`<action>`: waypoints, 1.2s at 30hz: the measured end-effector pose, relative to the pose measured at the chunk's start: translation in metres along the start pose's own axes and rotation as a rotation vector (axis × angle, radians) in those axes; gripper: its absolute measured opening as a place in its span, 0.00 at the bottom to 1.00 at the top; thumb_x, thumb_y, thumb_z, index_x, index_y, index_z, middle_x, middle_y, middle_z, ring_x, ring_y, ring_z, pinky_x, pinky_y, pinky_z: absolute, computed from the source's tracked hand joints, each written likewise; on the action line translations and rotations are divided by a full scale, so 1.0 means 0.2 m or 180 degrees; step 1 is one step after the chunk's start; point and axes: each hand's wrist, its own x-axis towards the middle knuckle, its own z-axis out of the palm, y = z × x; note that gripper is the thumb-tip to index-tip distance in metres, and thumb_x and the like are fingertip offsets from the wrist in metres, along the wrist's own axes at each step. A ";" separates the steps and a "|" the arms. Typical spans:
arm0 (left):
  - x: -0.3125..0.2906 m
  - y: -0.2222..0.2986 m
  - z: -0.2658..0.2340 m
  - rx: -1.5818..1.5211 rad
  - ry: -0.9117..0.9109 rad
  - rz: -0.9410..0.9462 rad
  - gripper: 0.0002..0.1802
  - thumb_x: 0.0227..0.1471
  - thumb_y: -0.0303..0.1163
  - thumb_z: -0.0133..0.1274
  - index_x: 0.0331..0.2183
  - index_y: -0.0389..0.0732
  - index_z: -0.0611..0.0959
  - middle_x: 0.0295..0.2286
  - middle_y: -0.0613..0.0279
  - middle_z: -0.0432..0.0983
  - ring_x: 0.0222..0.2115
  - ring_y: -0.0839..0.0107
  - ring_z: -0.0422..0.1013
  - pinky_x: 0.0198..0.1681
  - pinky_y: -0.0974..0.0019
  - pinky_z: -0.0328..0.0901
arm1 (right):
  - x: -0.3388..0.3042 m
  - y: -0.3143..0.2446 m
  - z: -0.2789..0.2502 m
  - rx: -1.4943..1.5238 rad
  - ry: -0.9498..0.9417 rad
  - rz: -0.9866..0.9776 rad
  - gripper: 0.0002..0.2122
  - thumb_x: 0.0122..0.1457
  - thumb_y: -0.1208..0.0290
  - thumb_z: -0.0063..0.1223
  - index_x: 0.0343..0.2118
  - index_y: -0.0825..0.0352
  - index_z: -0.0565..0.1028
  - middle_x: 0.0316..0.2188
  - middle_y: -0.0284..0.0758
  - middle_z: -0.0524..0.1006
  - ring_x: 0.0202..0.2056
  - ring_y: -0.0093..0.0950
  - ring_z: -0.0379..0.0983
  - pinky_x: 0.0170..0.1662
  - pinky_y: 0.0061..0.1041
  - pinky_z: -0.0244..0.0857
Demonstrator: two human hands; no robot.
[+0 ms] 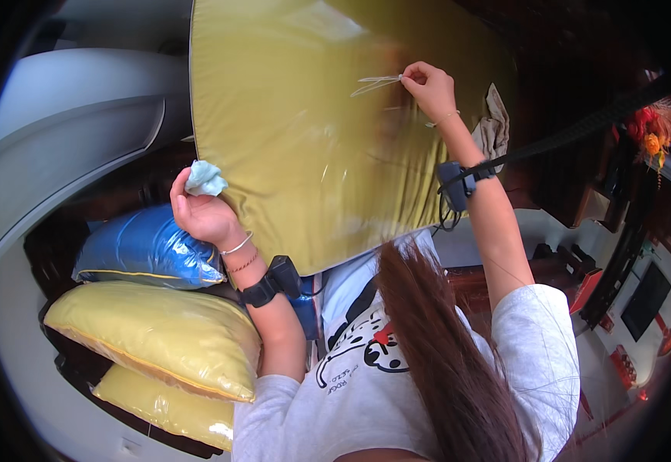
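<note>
In my left hand (pixel 204 217), palm turned up, is a crumpled pale blue cloth (pixel 206 179), held between the curled fingers. It is beside the left edge of a large flat yellow cushion (pixel 297 131) with a glossy plastic cover. Farther away, over the cushion's right part, my right hand (pixel 432 92) pinches one end of a thin white looped cord (pixel 375 84). The loops stick out to the left of the fingertips. Whether the cord touches the cushion I cannot tell.
To my left a blue plastic-wrapped pillow (pixel 150 246) lies above two yellow pillows (pixel 158 327). A beige cloth (pixel 493 127) rests at the cushion's right edge. A black strap (pixel 574 123) runs to the device on my right forearm. Dark wooden furniture (pixel 574 185) stands on the right.
</note>
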 end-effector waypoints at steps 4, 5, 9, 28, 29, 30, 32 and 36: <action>0.00 0.01 0.02 0.0137 0.0013 0.0070 0.24 0.51 0.38 0.35 0.38 0.27 0.75 0.33 0.46 0.74 0.34 0.59 0.71 0.38 0.62 0.67 | 0.03 0.01 -0.20 0.0519 0.0263 -0.0067 0.05 0.45 0.73 0.58 0.25 0.68 0.77 0.21 0.30 0.77 0.25 0.17 0.73 0.31 0.16 0.66; 0.00 0.01 0.00 0.0079 0.0044 0.0039 0.24 0.52 0.38 0.35 0.38 0.27 0.75 0.33 0.46 0.74 0.34 0.59 0.71 0.38 0.63 0.67 | 0.02 -0.04 -0.25 0.0883 0.0268 -0.0035 0.04 0.47 0.75 0.57 0.26 0.68 0.76 0.22 0.27 0.76 0.25 0.15 0.70 0.29 0.13 0.62; 0.00 0.01 -0.03 0.0098 0.0014 0.0042 0.24 0.52 0.39 0.35 0.38 0.27 0.75 0.33 0.46 0.74 0.34 0.59 0.71 0.39 0.62 0.67 | -0.08 -0.30 -0.41 0.1636 0.0128 0.0044 0.03 0.50 0.78 0.56 0.28 0.69 0.75 0.25 0.27 0.75 0.26 0.13 0.67 0.30 0.12 0.59; 0.00 0.00 0.00 0.0107 0.0057 0.0069 0.25 0.51 0.39 0.35 0.37 0.27 0.75 0.33 0.47 0.74 0.34 0.59 0.71 0.40 0.63 0.66 | -0.01 -0.17 -0.19 0.1566 0.0105 -0.0070 0.04 0.50 0.77 0.57 0.29 0.69 0.75 0.25 0.26 0.75 0.26 0.12 0.68 0.29 0.10 0.60; -0.01 0.01 0.00 0.0105 0.0047 0.0040 0.25 0.50 0.39 0.35 0.37 0.27 0.75 0.33 0.46 0.74 0.35 0.59 0.71 0.40 0.62 0.66 | -0.04 -0.20 -0.21 0.1560 0.0102 -0.0075 0.04 0.50 0.77 0.57 0.29 0.69 0.75 0.25 0.26 0.75 0.26 0.12 0.68 0.29 0.10 0.60; -0.01 0.01 0.00 0.0101 0.0055 0.0044 0.25 0.50 0.39 0.35 0.37 0.27 0.75 0.33 0.46 0.74 0.35 0.59 0.71 0.40 0.62 0.66 | -0.06 -0.24 -0.23 0.1593 0.0073 0.0043 0.04 0.50 0.78 0.57 0.29 0.69 0.75 0.24 0.26 0.74 0.25 0.11 0.66 0.27 0.09 0.57; -0.01 0.02 -0.01 0.0073 -0.0011 0.0026 0.24 0.50 0.39 0.35 0.37 0.27 0.75 0.34 0.47 0.73 0.35 0.60 0.70 0.41 0.62 0.65 | -0.12 -0.32 -0.26 0.1641 0.0028 0.0143 0.04 0.50 0.78 0.56 0.28 0.69 0.74 0.24 0.25 0.74 0.23 0.11 0.64 0.25 0.09 0.55; -0.01 0.00 -0.01 0.0170 0.0097 0.0067 0.24 0.50 0.38 0.35 0.37 0.27 0.75 0.34 0.49 0.73 0.36 0.60 0.70 0.41 0.62 0.65 | -0.31 -0.61 -0.20 0.2474 -0.0636 0.0242 0.04 0.51 0.80 0.54 0.30 0.68 0.73 0.27 0.28 0.75 0.28 0.13 0.67 0.31 0.11 0.59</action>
